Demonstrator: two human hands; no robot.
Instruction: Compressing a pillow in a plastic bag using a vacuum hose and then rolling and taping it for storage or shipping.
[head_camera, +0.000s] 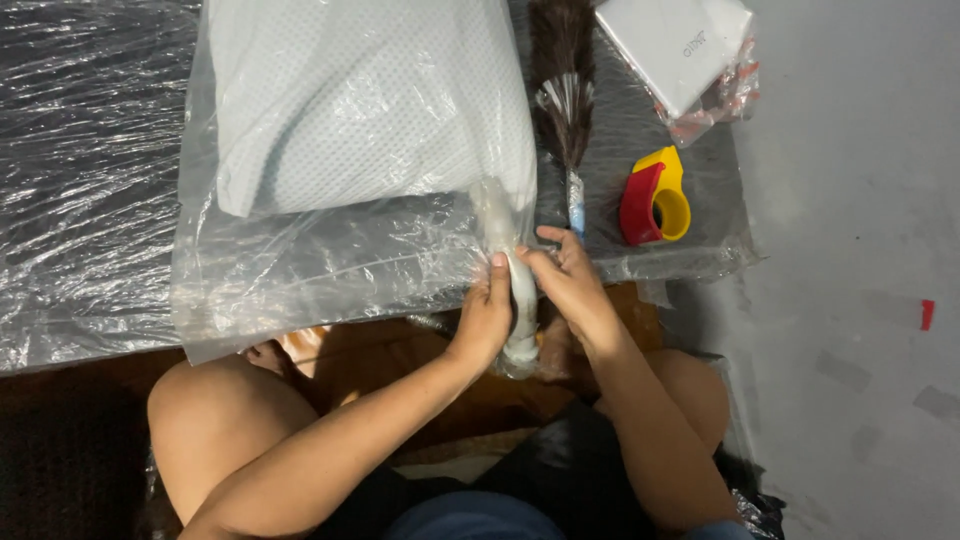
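At the far left, crinkled clear plastic sheeting (90, 170) is covering the dark surface and catching the light in bright streaks. Next to it, a large clear plastic bag (300, 280) is lying flat on that sheeting, with its near edge hanging over the person's bare knee. Inside the bag, a pale blue-white pillow (360, 100) with a dotted mesh cover is filling the upper part, while the lower part of the bag is lying slack and wrinkled.

At the bag's right edge, the plastic is being bunched into a twisted neck (510, 280) that is running from the pillow's corner down toward the person's lap. The left hand (485, 320) is closing around this twisted neck from the left, thumb pointing up along it. The right hand (570, 285) is gripping the same neck from the right, with its fingers curling onto the plastic just beside the left thumb, so both hands are clamping the neck between them.

Just beyond the right hand, a dark brown feather duster (562, 90) is lying on the sheeting, its handle pointing toward the hands. Farther right, a red and yellow tape dispenser (655, 200) is sitting well apart from the bag. Above it, a white flat box (675, 40) in plastic wrap is resting at the top edge. A grey floor (860, 250) is taking up the right side.
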